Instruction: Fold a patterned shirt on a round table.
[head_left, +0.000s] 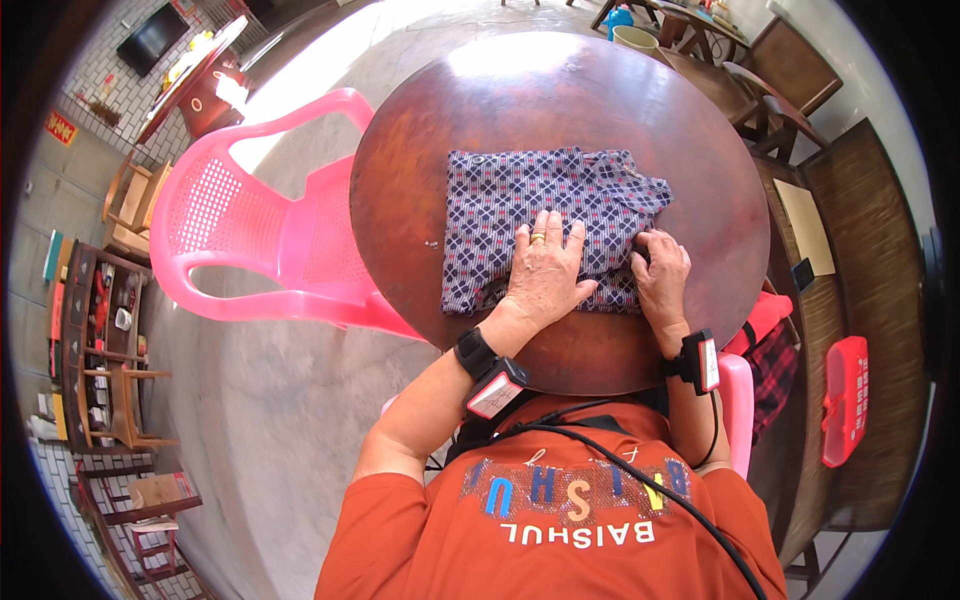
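Observation:
A folded patterned shirt (495, 202), navy and grey with small red marks, lies on a round dark wooden table (420, 112). Its collar is at the upper right, and a button shows at the upper left corner. My left hand (546, 262), wearing a gold ring, rests flat on the fabric with its fingers a little apart. At the shirt's right edge, below the collar, is my right hand (661, 274), its fingers curled at the cloth; whether they pinch it cannot be told. Both wrists carry black straps with small boxes.
A pink plastic armchair (292, 232) stands against the table's left side. To the right is a wooden bench (855, 300) with a red plastic case (846, 401) on it. Red and plaid cloth (772, 367) hangs by the table's lower right. A black cable crosses my torso.

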